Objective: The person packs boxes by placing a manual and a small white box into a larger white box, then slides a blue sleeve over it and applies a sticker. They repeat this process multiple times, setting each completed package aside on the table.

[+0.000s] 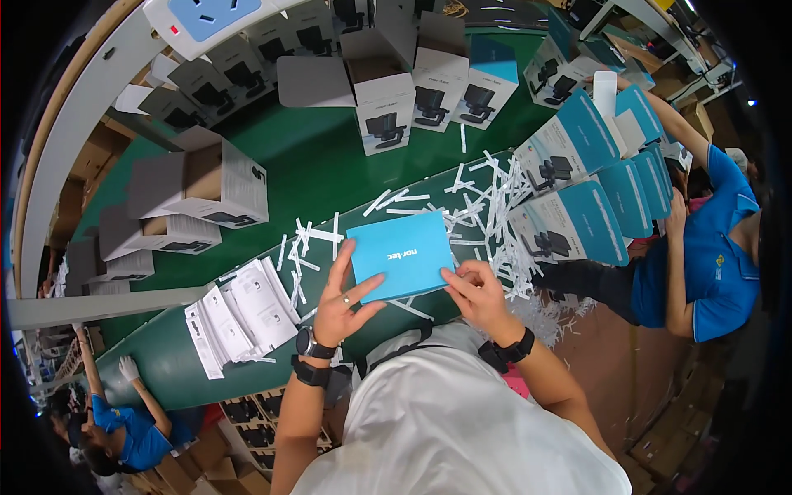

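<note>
A blue box (402, 276) with white lettering on its upper face is between my hands, above the near edge of the green table. How deep it is, I cannot tell from above. My left hand (338, 301) grips its left side, with the thumb lying over the near left corner. At the near right corner, my right hand (483, 301) pinches the edge between thumb and bent fingers. Loose white paper strips (487, 206) lie scattered beyond and to the right of the box. Left of my left hand rests a stack of white printed leaflets (243, 309).
Several open white cartons (384, 107) stand at the back of the green table (305, 165), others (223, 186) at the left. Blue-and-white cartons (577, 223) crowd the right side, beside a co-worker in blue (701, 239). Another person (132, 437) is at the lower left. A grey bar (107, 312) crosses there.
</note>
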The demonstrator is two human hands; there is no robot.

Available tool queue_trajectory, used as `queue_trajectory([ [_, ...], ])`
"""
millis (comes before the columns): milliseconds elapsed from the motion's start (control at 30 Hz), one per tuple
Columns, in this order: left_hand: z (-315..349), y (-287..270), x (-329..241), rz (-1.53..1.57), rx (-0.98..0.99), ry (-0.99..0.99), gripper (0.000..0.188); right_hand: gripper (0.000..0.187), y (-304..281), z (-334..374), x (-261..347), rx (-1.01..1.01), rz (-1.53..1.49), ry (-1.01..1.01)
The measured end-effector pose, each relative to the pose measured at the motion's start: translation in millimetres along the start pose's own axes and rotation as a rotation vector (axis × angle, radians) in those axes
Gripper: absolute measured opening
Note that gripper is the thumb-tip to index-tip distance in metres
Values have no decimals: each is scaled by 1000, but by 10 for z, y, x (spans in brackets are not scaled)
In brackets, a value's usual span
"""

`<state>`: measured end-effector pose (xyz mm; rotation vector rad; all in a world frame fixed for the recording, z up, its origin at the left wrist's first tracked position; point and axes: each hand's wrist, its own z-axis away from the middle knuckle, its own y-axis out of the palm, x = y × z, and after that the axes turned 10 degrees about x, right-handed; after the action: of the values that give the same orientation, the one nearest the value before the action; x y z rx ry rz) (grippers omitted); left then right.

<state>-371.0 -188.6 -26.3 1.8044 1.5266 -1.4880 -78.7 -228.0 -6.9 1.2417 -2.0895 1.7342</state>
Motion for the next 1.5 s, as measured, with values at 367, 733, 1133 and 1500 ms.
queue_trajectory([
  [367, -195, 254, -485, -807, 309, -49, 67, 41, -93, -134, 202, 35, 160, -85],
  [733, -170, 430, -295, -951, 163, -2, 75, 78, -302, -772, 31, 368, -272, -10],
  [1133, -396, -283, -422, -783, 397, -108, 120, 55, 198, -617, -107, 223, -667, -72],
  [1500, -516, -438, -455, -833, 436, -92, 106, 40, -83, -1431, -280, -86, -444, 205],
])
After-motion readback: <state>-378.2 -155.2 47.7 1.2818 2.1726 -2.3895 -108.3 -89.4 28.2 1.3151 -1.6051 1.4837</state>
